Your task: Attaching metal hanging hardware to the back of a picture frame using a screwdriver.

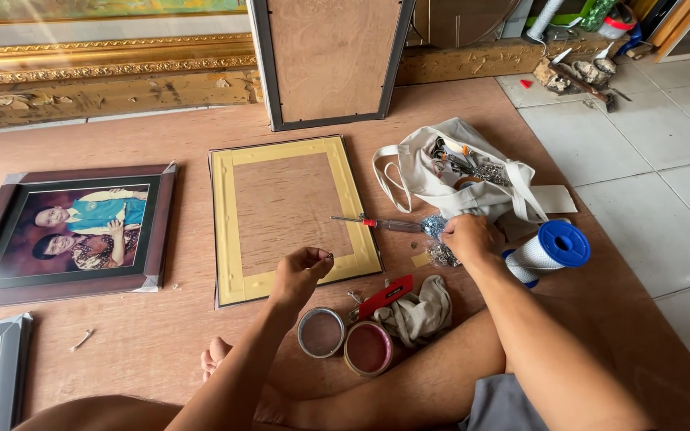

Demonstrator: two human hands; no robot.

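L hand (pixel 301 267) hovers over the lower right corner of the face-down frame (pixel 289 215), fingers pinched shut on a tiny metal fitting (pixel 328 256); too small to tell what kind. R hand (pixel 466 237) is curled into a clear bag of small metal bits (pixel 438 239) just right of the frame; can't tell if it grips any. A red-handled screwdriver (pixel 377 223) lies across the frame's right edge. 2 tape rolls (pixel 345 341) sit near the legs, w/ a red cutter (pixel 386 296) and rag (pixel 421 311) beside them. A cloth tool bag (pixel 441 179) and blue-capped spool (pixel 549 251) lie by the R hand. A framed photo (pixel 69 231) lies well apart at left, all on the wooden floor (pixel 137 343).
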